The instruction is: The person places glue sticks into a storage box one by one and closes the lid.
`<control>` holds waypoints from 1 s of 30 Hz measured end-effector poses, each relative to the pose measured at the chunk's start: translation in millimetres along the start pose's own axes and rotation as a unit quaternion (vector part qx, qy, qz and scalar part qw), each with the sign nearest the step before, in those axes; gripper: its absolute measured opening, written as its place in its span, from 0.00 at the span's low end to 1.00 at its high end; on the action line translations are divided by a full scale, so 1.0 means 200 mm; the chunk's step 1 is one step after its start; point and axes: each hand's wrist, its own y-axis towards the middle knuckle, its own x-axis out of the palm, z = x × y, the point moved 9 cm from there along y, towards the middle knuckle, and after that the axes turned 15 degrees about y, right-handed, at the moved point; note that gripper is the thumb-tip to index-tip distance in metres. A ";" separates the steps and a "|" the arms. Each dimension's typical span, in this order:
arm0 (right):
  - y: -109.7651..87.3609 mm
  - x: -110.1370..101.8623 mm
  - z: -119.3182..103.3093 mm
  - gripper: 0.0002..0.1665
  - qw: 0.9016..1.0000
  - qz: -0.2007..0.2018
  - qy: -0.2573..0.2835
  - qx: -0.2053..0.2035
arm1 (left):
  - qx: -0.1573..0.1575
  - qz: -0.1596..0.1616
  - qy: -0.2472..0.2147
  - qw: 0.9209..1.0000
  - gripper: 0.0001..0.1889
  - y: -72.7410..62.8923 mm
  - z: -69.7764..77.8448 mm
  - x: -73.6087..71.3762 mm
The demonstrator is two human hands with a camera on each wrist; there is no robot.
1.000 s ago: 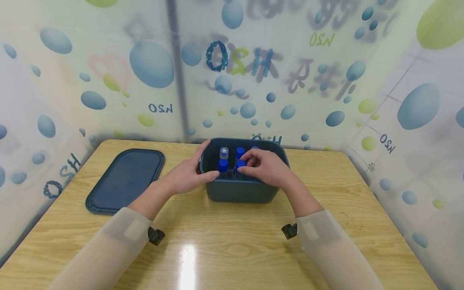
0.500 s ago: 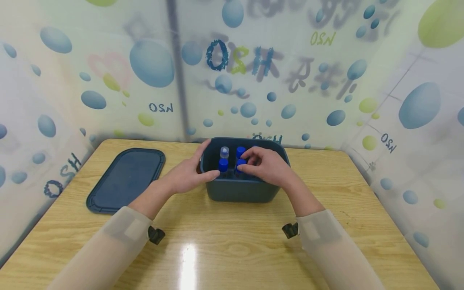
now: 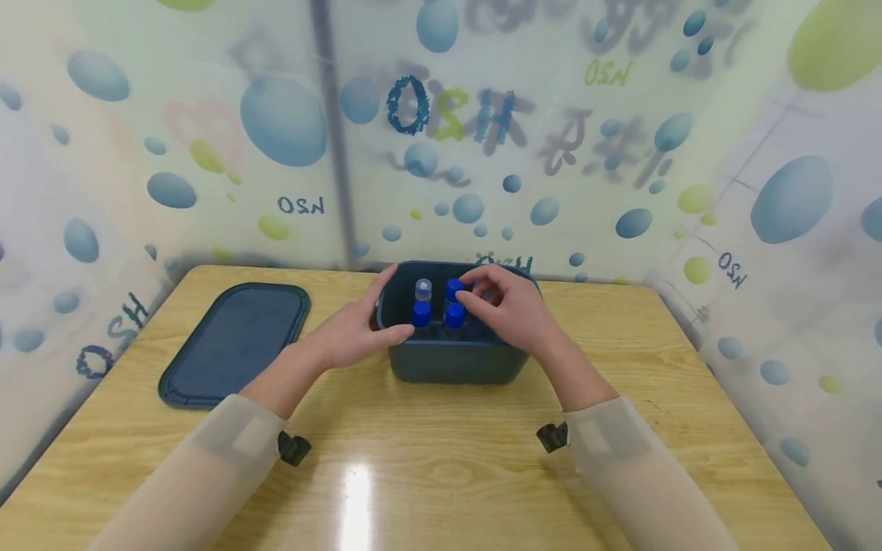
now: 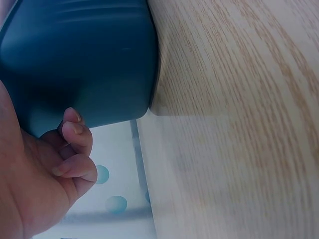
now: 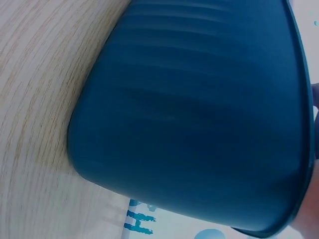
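A dark blue plastic bin (image 3: 458,363) stands at the far edge of the table, bottles inside. Several bottles have blue caps, including a front-left one (image 3: 421,313), a front-middle one (image 3: 455,314) and a back-middle one (image 3: 453,289); a clear-topped bottle (image 3: 423,290) stands at back left. My left hand (image 3: 351,333) grips the bin's left end, thumb over the rim, fingers along the outer wall. Over the bin's right half is my right hand (image 3: 517,310), thumb and index finger apart beside the back-middle cap. That hand hides the right part of the bin's inside.
A flat dark blue lid (image 3: 234,344) lies on the wooden table (image 3: 441,459), left of the bin. The patterned wall (image 3: 537,153) rises right behind the table, with side walls to the left and right.
My right hand has come off the front-middle bottle and moved up and back, leaving that blue cap in full view. The left hand stays at the bin's left end.
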 end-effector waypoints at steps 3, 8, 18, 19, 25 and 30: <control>-0.02 -0.02 -0.02 0.16 1.000 0.010 0.009 -0.013 | 0.000 0.000 -0.003 1.000 0.58 -0.01 0.00 0.00; -0.07 -0.13 -0.01 0.17 0.999 0.031 -0.002 -0.009 | 0.004 0.000 -0.007 1.000 0.57 0.00 0.00 0.01; -0.19 -0.35 0.15 0.25 0.997 0.056 -0.056 0.021 | 0.003 -0.002 -0.006 1.000 0.57 0.00 -0.01 0.01; -0.20 -0.36 0.17 0.27 0.997 0.051 -0.058 0.032 | 0.003 -0.002 -0.007 1.000 0.57 0.00 -0.01 0.01; -0.24 -0.38 0.26 0.38 0.996 0.020 -0.060 0.068 | 0.002 -0.001 -0.008 1.000 0.57 0.00 -0.01 0.01; -0.27 -0.37 0.33 0.46 0.994 -0.008 -0.053 0.094 | 0.001 0.004 -0.007 1.000 0.57 -0.01 0.00 0.00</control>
